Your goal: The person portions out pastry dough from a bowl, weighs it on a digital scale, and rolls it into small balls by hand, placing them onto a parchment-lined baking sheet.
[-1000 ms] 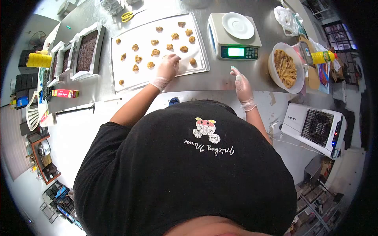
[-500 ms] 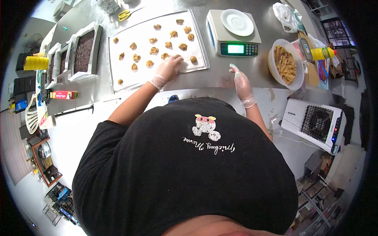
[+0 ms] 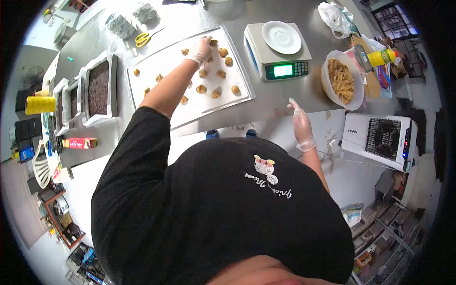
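My left hand (image 3: 203, 49), in a clear glove, reaches over the far part of a paper-lined tray (image 3: 245, 85). Its fingertips are at a dough lump (image 3: 213, 42) near the far edge; whether they grip it cannot be made out. Several other brown dough lumps, one of them at the near right (image 3: 235, 89), lie spread on the tray. My right hand (image 3: 301, 124), also gloved, hovers by the table's front edge with fingers apart and nothing held. It is nearest to the scale (image 3: 278, 54) and a bowl of dough (image 3: 341, 81).
A white plate (image 3: 281, 37) rests on the scale. Yellow scissors (image 3: 142, 39) and foil-wrapped blocks (image 3: 120, 26) lie beyond the tray. Lined pans of dark cake (image 3: 99, 88) stand at left, with a baking paper box (image 3: 80, 143). A yellow-labelled bottle (image 3: 382, 57) is at right.
My left hand has moved from the tray's near edge to its far part. My right hand appears slightly lower and further right. The whole view has shifted.
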The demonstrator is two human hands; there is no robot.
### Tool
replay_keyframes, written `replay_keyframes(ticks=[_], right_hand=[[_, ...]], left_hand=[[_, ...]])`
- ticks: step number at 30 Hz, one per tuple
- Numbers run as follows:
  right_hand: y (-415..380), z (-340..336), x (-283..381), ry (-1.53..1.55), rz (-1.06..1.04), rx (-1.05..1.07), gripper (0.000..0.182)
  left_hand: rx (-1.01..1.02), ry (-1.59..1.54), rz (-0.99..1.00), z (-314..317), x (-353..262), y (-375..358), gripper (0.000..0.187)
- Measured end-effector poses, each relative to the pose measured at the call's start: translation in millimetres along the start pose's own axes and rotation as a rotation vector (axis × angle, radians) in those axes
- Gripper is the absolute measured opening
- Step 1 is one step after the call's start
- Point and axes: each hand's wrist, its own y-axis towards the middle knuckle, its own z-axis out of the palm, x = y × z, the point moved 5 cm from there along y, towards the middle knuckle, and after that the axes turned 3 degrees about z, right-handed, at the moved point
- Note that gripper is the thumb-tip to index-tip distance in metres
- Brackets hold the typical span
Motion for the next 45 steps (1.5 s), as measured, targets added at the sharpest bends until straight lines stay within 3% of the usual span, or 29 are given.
replay_keyframes(ticks=[3,4,7,12,14,15,17,21,23,24,25,27,30,31,33,34,37,39,45], right_hand=[[-25,2,-10,-0.045,0.103,-0.035,0.040],[-33,4,-15,-0.029,0.118,-0.054,0.041],[-45,8,-20,-0.011,0.183,-0.089,0.042],[-49,17,-10,0.003,0.193,-0.103,0.043],[-45,20,-2,-0.019,0.129,-0.112,0.044],[-44,21,-1,-0.019,0.131,-0.115,0.044],[-41,24,2,-0.021,0.115,-0.094,0.045],[-36,28,13,-0.025,0.171,-0.072,0.046],[-35,31,18,-0.023,0.126,-0.053,0.045],[-35,32,21,-0.027,0.127,-0.052,0.045],[-35,33,24,-0.023,0.128,-0.051,0.043],[-31,37,31,-0.019,0.124,-0.053,0.042],[-7,46,47,-0.028,0.092,-0.090,0.039],[7,48,63,-0.078,-0.034,-0.124,0.039],[38,55,101,-0.129,-0.201,-0.170,0.040],[55,59,122,-0.131,-0.242,-0.181,0.041],[95,76,170,-0.232,-0.435,-0.254,0.044],[112,96,180,-0.293,-0.431,-0.238,0.049],[79,160,219,-0.285,-0.574,0.048,0.056]], left_hand=[[-0.043,-0.004,0.168,34,17,36,0.043],[0.093,-0.050,0.055,31,11,38,0.037],[0.200,0.137,0.150,20,-3,41,0.027],[0.194,0.113,0.174,6,-12,32,0.020],[-0.096,-0.073,0.293,-2,-10,27,0.013],[-0.095,-0.075,0.296,-5,-11,26,0.013],[-0.240,-0.215,0.208,-18,-8,24,0.014],[-0.264,-0.348,-0.004,-36,0,39,0.019],[-0.285,-0.622,-0.167,-35,18,50,0.023],[-0.251,-0.897,-0.282,-31,24,55,0.022],[-0.252,-0.900,-0.283,-32,27,54,0.022],[-0.062,-1.544,-0.448,-22,26,47,0.026],[0.138,-1.997,-0.521,-41,-9,7,0.026],[0.234,-2.176,-0.576,-44,-20,-7,0.024],[0.347,-2.172,-0.574,-55,-50,-37,0.022],[0.448,-2.180,-0.455,-63,-67,-49,0.019],[0.596,-2.286,-0.422,-93,-117,-96,0.033],[0.866,-2.532,-0.363,-116,-137,-122,0.043],[0.554,-2.533,-0.388,-93,-129,-158,0.043]])
